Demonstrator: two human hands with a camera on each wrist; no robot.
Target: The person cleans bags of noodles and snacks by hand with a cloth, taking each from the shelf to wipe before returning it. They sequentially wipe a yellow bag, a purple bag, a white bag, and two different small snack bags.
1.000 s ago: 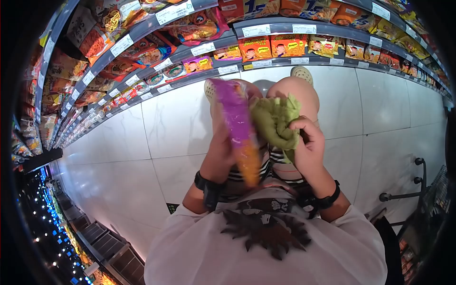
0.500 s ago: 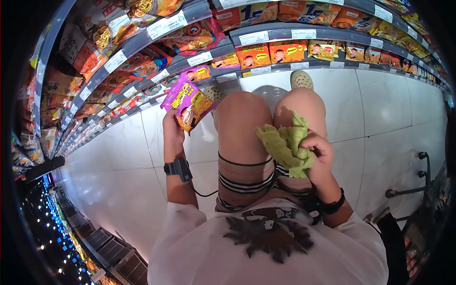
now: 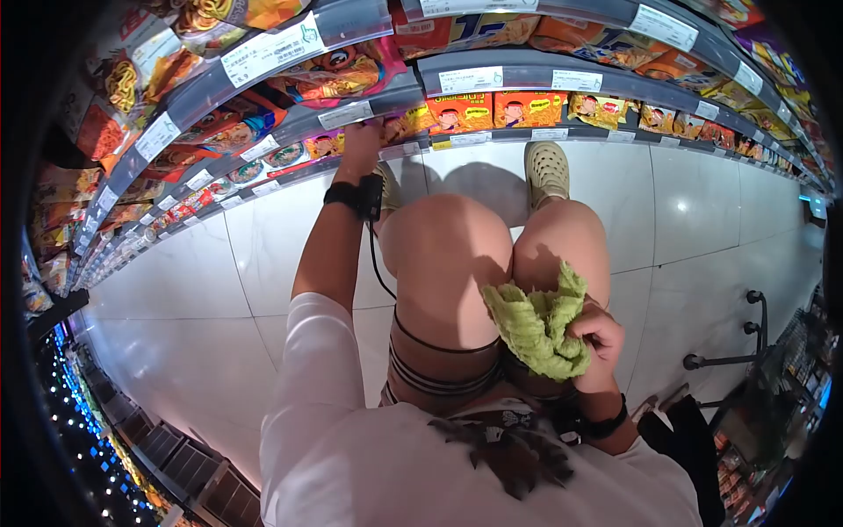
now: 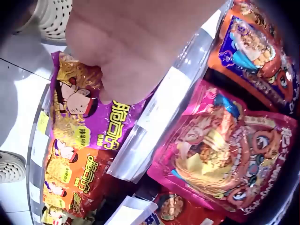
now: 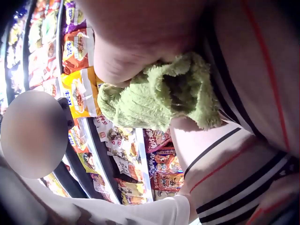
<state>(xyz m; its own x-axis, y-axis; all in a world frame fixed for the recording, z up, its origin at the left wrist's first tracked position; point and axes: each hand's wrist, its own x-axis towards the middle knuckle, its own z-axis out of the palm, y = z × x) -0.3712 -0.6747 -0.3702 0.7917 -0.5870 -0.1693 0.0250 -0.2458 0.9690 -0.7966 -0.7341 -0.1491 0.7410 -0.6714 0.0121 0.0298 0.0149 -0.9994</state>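
Note:
My left hand point(image 3: 360, 151) reaches out to the bottom shelf, just under the shelf edge above it. In the left wrist view it pinches the upper part of a purple snack noodle bag point(image 4: 110, 125), thumb over the printed front and other fingers hidden. The bag stands beside orange bags point(image 4: 79, 173) of similar print. Close to my lap, my right hand point(image 3: 601, 341) grips a crumpled green cloth point(image 3: 537, 327), fingers curled into its edge. The cloth's fuzzy folds point(image 5: 140, 104) show in the right wrist view, below the hand.
Curved shelves with price tags point(image 3: 470, 79) run across the front and left, packed with noodle bags. A pink noodle pack point(image 4: 211, 150) sits on the shelf above the bag. My knees point(image 3: 452, 255) and a shoe point(image 3: 547, 171) are close to the bottom shelf. A black metal frame point(image 3: 724, 360) stands at right.
My left hand has brought the purple bag from over my lap, out to the left, then forward to the bottom shelf. My right hand has drawn lower and nearer my body with the cloth.

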